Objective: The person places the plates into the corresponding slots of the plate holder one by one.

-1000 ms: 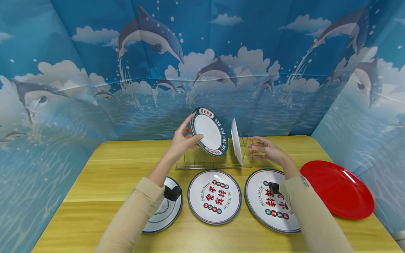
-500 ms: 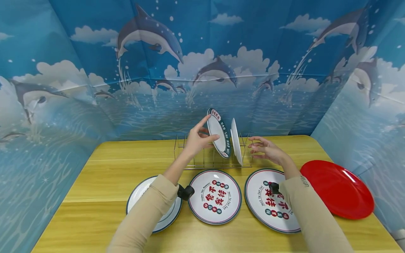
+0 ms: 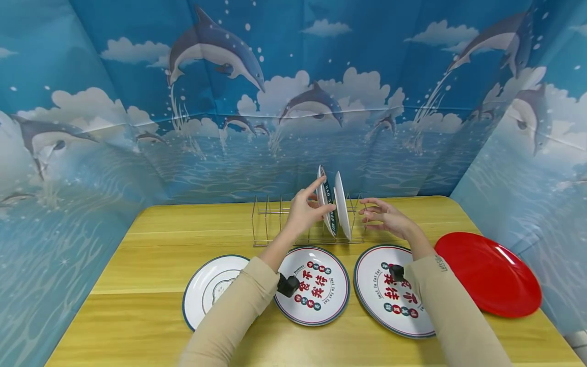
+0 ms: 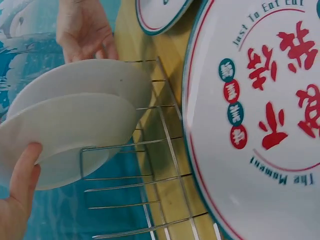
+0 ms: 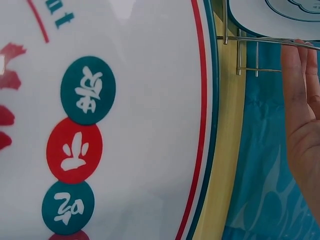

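Note:
My left hand pinches the rim of a white plate with a dark green lettered border, thumb in front and fingers behind. This plate stands almost on edge in a wire dish rack, just left of another upright white plate. The left wrist view shows the pale underside of the held plate, overlapping the other plate. At the rack's right end, my right hand hovers with loosely bent fingers and nothing in them; in the right wrist view, its fingertips are right at a rack wire.
In front of the rack lie a blue-rimmed plate, partly under the left sleeve, and two red-lettered plates, one in the middle and one at right. A large red plate lies far right. A dolphin-printed cloth hangs behind.
My left hand has carried the green-bordered plate rightwards and slightly down into the rack, turning it from face-on to nearly edge-on beside the other plate. The right hand has stayed in place.

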{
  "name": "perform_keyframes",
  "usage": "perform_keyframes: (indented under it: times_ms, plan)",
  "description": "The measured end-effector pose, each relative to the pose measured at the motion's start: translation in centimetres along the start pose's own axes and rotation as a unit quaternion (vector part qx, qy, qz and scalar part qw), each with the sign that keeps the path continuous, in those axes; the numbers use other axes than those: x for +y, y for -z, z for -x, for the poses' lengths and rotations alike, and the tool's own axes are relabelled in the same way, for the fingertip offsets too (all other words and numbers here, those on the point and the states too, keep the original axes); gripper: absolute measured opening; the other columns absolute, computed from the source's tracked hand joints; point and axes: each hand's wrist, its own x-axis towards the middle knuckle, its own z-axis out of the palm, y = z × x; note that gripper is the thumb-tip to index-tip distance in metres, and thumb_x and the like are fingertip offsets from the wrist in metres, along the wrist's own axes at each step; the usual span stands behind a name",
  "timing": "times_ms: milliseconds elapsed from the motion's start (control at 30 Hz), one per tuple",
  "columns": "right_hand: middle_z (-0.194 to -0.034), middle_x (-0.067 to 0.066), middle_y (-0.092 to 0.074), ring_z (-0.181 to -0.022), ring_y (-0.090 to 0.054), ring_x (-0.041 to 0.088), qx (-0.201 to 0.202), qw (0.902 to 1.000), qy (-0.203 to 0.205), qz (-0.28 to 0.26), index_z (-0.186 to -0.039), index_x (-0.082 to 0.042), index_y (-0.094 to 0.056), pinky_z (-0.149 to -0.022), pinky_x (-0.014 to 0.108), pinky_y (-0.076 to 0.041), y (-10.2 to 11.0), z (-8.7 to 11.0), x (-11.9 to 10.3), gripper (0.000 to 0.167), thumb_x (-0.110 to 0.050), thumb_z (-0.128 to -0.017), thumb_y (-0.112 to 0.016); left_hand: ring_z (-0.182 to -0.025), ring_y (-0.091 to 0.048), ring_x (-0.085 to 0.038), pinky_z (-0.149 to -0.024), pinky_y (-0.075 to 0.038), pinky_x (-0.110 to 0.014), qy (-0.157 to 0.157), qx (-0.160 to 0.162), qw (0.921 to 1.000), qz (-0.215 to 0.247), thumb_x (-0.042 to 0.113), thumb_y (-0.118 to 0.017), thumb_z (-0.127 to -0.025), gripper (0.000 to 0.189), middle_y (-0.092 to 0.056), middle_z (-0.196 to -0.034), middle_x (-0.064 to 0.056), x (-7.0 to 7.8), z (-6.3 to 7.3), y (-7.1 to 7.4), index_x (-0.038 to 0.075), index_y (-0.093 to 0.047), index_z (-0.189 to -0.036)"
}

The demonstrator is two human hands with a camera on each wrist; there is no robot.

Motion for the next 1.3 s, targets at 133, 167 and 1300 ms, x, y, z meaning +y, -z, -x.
perform_keyframes:
  times_ms: [133, 167, 1300]
  plan:
    - [-0.130, 0.022, -0.040, -0.112, -0.046, 0.036, -0.002, 1.0000, 0.002, -0.002, -0.141, -0.002, -0.022, -0.098, 0.053, -0.039, 0.0, 0.0, 0.0, 0.056, -0.017, -0.095, -0.051, -0.071, -0.056, -0.018, -0.059, -0.057, -0.034, 0.002, 0.011, 0.9999, 0.007, 0.016, -0.070, -0.081, 0.065, -0.044, -0.108, -0.020, -0.7, 0.0, -0.8, 0.030, -0.042, -0.137]
    - [-0.131, 0.024, -0.038, -0.112, -0.046, 0.036, -0.002, 1.0000, 0.002, -0.003, -0.141, -0.002, -0.022, -0.098, 0.054, -0.038, 0.0, 0.0, 0.1, 0.056, -0.017, -0.095, -0.051, -0.069, -0.056, -0.018, -0.059, -0.057, -0.034, 0.002, 0.014, 0.9999, 0.009, 0.016, -0.070, -0.081, 0.064, -0.044, -0.108, -0.020, -0.8, 0.0, -0.9, 0.029, -0.043, -0.137]
    - [-0.125, 0.014, -0.045, -0.108, -0.051, 0.028, -0.014, 0.9999, 0.004, -0.003, -0.139, -0.007, -0.027, -0.098, 0.050, -0.040, 0.3, -0.2, 0.4, 0.051, -0.019, -0.095, -0.051, -0.106, -0.055, -0.032, -0.077, -0.054, -0.031, 0.000, -0.036, 0.9992, -0.016, 0.024, -0.068, -0.083, 0.069, -0.043, -0.128, -0.016, -2.6, 0.8, -0.3, 0.031, -0.032, -0.142]
